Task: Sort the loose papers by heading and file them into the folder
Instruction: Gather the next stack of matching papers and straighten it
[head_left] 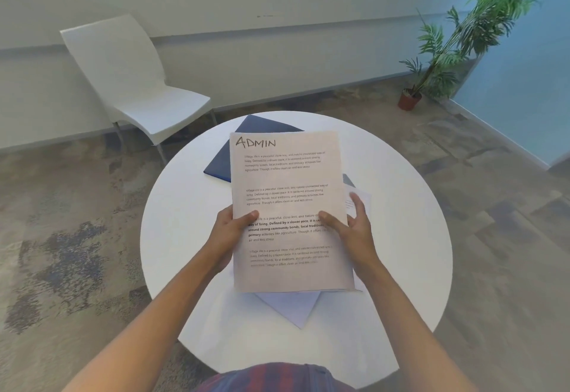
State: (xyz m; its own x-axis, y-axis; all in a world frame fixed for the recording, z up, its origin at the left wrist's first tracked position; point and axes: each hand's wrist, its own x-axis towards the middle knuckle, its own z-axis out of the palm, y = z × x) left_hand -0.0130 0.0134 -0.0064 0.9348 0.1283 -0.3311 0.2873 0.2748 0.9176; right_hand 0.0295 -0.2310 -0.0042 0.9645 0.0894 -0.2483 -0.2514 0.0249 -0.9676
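- The top sheet of paper [287,206] bears the handwritten heading "ADMIN" in black marker at its upper left.
- Below it, four printed paragraphs each open "Village life is a peaceful, close-knit, and nature-connected way of living. Defined by a slower pace"; the third is partly bold.

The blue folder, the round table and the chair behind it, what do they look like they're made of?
Blue folder: probably matte card or thin plastic; flat, thin edged, no glare. Round table: smooth white top with a soft sheen, likely laminate or painted board. Chair: one piece white moulded shell, seemingly plastic, on thin grey legs that look metal.
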